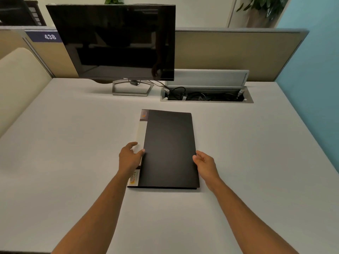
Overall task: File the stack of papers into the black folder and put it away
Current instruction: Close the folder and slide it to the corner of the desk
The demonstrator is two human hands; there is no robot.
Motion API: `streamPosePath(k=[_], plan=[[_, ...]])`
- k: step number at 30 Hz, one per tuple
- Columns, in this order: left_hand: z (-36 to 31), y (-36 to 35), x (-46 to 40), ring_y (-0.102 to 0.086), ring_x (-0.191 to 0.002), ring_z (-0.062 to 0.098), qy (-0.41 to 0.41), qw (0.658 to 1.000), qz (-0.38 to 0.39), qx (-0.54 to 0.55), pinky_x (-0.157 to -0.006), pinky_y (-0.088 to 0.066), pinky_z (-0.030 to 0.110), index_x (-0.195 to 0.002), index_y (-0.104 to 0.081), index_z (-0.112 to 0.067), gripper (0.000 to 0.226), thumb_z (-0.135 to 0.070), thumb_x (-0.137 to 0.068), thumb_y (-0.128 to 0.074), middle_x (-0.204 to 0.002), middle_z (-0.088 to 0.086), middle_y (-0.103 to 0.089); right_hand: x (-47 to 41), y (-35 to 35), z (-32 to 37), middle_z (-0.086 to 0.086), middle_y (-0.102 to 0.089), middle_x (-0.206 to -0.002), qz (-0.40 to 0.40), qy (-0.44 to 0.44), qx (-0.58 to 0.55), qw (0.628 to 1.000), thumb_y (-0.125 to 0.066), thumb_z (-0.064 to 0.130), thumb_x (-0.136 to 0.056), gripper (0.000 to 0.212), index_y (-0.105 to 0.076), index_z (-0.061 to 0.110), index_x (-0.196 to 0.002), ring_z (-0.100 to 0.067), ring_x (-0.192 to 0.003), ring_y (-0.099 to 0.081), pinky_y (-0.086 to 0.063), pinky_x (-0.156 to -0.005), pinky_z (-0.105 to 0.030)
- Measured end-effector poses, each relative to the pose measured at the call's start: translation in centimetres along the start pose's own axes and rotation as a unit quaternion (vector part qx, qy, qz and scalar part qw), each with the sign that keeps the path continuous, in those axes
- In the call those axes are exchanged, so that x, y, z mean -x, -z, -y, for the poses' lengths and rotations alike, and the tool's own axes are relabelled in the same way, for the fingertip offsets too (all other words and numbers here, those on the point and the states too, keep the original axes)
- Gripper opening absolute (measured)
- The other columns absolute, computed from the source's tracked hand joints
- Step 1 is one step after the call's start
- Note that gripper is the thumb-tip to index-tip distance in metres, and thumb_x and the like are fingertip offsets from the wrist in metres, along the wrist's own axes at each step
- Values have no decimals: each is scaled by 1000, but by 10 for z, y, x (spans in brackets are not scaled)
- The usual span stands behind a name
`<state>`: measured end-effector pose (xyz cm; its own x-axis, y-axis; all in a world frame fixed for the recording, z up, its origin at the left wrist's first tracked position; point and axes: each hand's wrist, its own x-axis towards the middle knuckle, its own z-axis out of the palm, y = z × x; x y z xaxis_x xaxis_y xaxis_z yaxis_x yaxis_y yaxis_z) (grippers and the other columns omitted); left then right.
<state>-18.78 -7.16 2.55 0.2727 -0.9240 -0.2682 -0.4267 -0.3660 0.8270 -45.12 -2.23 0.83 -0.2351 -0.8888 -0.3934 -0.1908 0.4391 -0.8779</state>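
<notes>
The black folder (169,149) lies closed and flat in the middle of the white desk (73,143), its white labelled spine on the left. My left hand (129,158) rests on the spine edge, thumb on the black cover, fingers curled around the side. At the folder's right edge is my right hand (204,164), fingers bent and touching that edge. No loose papers show anywhere on the desk.
A dark monitor (117,43) on a metal stand sits at the back left. To its right an open cable tray (206,97) holds wires. Beige partition panels (238,54) bound the desk's back, and a blue wall (315,88) runs along the right.
</notes>
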Motion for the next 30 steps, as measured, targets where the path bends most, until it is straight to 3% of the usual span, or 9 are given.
streamPosePath(k=[2,7,10,14,20,30], plan=[[1,5,-6,-53,-116,29,36,999,-3,36,-96,-48,47,-127,-53,-18,51,-24,-81,-73,-134,12,-53,3,-4,0,-2,-48,-142,-1,4,14,1000,-52,23,-96,49,-39,14,-142,-21,-128,-47,-37,-108,-38],[-2,17,-20,-54,-102,30,119,982,49,137,-87,-46,43,-130,-49,-17,54,-16,-81,-73,-129,13,-55,7,-8,1,-3,-46,-144,-8,3,19,1000,-54,18,-95,53,-35,15,-144,-20,-131,-44,-36,-109,-36],[-4,15,-18,-51,-103,28,114,985,72,109,-89,-43,43,-131,-46,-21,49,-21,-87,-67,-133,9,-51,12,-10,2,-2,-48,-142,-22,6,32,999,-51,12,-95,51,-37,16,-143,-20,-129,-46,-37,-106,-33],[-3,15,-13,-58,-105,33,124,973,93,172,-89,-51,48,-131,-44,-24,47,-19,-89,-64,-129,12,-54,15,-15,4,-2,-47,-143,-36,3,34,999,-48,8,-95,50,-37,16,-143,-22,-129,-46,-37,-107,-36],[2,15,-9,-65,-93,31,125,955,113,244,-67,-58,40,-120,-48,-28,41,-14,-86,-67,-117,12,-61,19,-13,3,-4,-46,-144,-81,-28,-18,996,-52,9,-94,50,-39,12,-142,-20,-132,-43,-34,-108,-34],[-32,-25,6,-65,-97,40,77,949,178,249,-83,-52,60,-130,-48,-26,51,-17,-85,-69,-121,16,-61,8,40,-3,-4,-53,-136,-125,-59,-62,988,-56,12,-92,48,-44,18,-138,-24,-120,-53,-43,-103,-40]])
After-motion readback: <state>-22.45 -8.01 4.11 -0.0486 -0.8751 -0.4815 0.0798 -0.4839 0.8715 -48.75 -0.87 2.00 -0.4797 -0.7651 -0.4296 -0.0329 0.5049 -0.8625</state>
